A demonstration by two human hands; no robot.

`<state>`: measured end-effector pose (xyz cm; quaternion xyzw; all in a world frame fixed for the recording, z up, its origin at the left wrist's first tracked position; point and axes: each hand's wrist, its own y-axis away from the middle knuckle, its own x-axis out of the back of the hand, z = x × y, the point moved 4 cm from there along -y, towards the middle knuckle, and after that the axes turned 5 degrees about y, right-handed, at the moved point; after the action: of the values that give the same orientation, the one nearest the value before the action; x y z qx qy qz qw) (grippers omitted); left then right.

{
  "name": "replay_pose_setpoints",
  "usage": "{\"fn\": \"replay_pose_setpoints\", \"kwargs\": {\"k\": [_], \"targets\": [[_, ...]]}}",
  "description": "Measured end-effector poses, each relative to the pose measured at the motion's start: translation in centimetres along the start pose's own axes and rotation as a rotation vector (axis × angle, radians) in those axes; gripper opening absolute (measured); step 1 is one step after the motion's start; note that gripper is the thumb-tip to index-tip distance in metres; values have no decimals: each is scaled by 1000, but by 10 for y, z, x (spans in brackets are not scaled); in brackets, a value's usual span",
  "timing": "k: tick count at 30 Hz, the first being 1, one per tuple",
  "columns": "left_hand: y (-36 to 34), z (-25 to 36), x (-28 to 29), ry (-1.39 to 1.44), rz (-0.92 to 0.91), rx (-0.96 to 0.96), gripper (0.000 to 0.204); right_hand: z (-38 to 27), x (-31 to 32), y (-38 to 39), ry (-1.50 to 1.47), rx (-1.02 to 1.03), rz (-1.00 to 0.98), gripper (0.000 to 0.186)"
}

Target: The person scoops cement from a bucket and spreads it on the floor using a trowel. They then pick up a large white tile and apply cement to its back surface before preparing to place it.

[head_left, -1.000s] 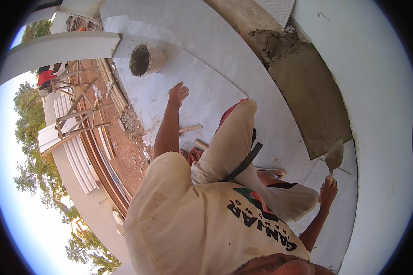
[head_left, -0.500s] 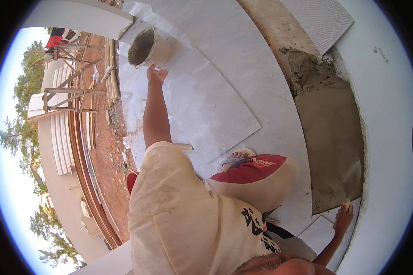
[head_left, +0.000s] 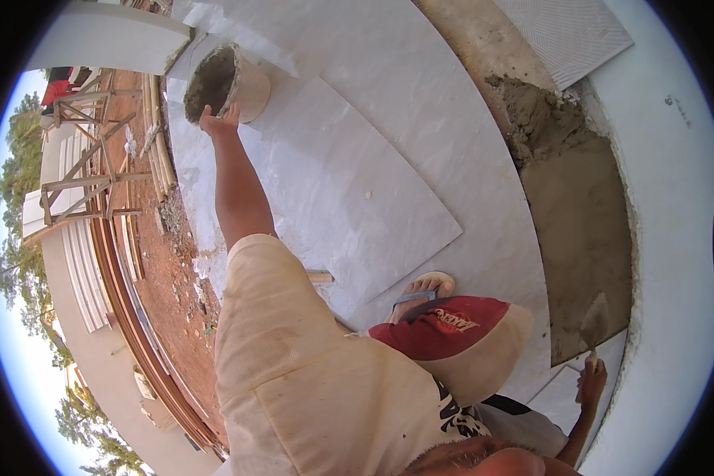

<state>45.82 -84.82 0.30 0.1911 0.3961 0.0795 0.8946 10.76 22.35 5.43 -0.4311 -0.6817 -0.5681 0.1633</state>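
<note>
At the far left, my left hand (head_left: 220,120) grips the lower rim of a pale bucket (head_left: 254,89), fingertips over the edge. The bucket leans with its mouth toward the left, and grey mortar coats its inside. At the lower right, my right hand (head_left: 591,382) is closed round the handle of a pointed trowel (head_left: 595,320). The trowel's blade is over the near end of a smoothed mortar bed (head_left: 583,230), which lies between the floor tiles and the wall. Rougher, heaped mortar (head_left: 543,119) lies at the bed's far end.
A ridged-back tile (head_left: 567,36) rests at the far right beside the white wall (head_left: 674,214). Large grey tiles (head_left: 373,182) cover the floor, with a small wood piece (head_left: 320,277) on them. My sandalled foot (head_left: 416,295) is mid-floor. Wooden trestles (head_left: 95,182) stand on red soil outside.
The whole view has shifted, so the bucket appears farther left. My left fingers now reach over the bucket's rim. The trowel has swung slightly left, its blade now showing more plainly.
</note>
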Motion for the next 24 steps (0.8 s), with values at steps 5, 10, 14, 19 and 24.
{"fn": "replay_pose_setpoints", "kwargs": {"k": [5,10,14,19,24], "targets": [[6,-32,-14,42,20,30,88,-6,4,3,-68,7,75,25],[-15,-51,-15,49,9,32,74,-24,2,1,-106,-1,56,22],[-11,-61,-25,72,29,51,68,-41,6,13,-33,-21,86,26],[3,-43,-52,63,25,30,74,-36,15,27,-19,-16,124,34],[42,-29,-77,55,54,153,77,-39,26,42,-31,-18,165,40]]}}
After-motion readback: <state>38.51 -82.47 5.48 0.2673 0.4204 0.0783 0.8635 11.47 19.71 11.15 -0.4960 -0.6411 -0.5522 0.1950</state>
